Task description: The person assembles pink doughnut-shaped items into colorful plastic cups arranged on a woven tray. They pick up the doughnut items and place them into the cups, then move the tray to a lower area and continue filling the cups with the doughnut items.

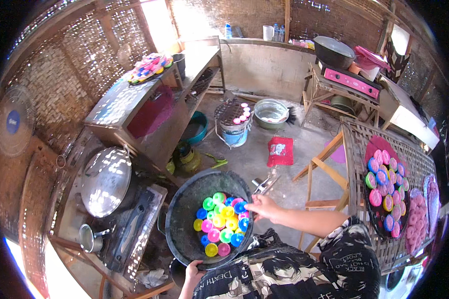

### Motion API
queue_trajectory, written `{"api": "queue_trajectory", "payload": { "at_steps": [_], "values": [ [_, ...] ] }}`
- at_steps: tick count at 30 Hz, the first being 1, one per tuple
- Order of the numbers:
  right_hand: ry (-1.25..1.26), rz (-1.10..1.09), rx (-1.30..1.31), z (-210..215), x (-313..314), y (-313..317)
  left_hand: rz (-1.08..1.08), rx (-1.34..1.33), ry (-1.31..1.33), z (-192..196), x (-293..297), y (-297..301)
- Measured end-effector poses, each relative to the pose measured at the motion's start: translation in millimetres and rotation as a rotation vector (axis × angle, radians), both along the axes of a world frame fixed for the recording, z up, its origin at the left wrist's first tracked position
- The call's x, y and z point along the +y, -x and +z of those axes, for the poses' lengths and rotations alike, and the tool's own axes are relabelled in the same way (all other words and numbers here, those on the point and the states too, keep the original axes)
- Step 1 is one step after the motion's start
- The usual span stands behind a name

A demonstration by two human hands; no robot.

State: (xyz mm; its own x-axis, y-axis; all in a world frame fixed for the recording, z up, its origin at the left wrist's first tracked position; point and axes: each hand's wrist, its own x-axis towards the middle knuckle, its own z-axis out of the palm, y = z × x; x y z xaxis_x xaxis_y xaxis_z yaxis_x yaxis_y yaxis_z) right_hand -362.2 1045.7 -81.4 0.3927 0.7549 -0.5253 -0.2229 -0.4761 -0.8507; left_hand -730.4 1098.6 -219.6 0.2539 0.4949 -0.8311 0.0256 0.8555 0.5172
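A large black tub (182,226) is in front of me at my waist. Inside it lie many small round plastic cups (213,235) in yellow, pink, green and blue, bunched toward its right side. My left hand (193,273) is closed on the tub's near rim, at the lower left of my shirt. On the right side, my right hand (265,208) has its fingers closed at the rim, close beside a blue cup. The fingertips inside the tub are partly hidden.
At right, a slatted table (351,149) holds a tray of pink-filled cups (386,187). A lidded wok (107,182) and stove (139,226) stand left. Ahead on the floor are a blue bucket (234,137), a water basin (271,112) and a red cloth (280,152).
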Motion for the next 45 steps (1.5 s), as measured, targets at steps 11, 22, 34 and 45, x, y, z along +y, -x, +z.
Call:
{"api": "queue_trajectory", "payload": {
  "at_steps": [11, 22, 34, 45],
  "values": [
    [0.430, 0.035, -0.822, -171.0, 42.1, -301.3, -0.388, 0.310, -0.256, -49.7, 149.6, -153.0],
    [0.966, 0.580, -0.663, -194.7, 105.4, -523.1, 0.097, 0.395, -0.078, -68.2, 270.6, -351.3],
    [0.549, 0.407, -0.946, -178.4, 355.0, -740.1, -0.740, 0.609, -0.606, -245.1, 424.5, -432.4],
    [0.668, 0.716, -0.577, -217.0, 503.5, -884.9, 0.666, 0.251, 0.193, -209.8, 515.8, -592.6]
  ]
}}
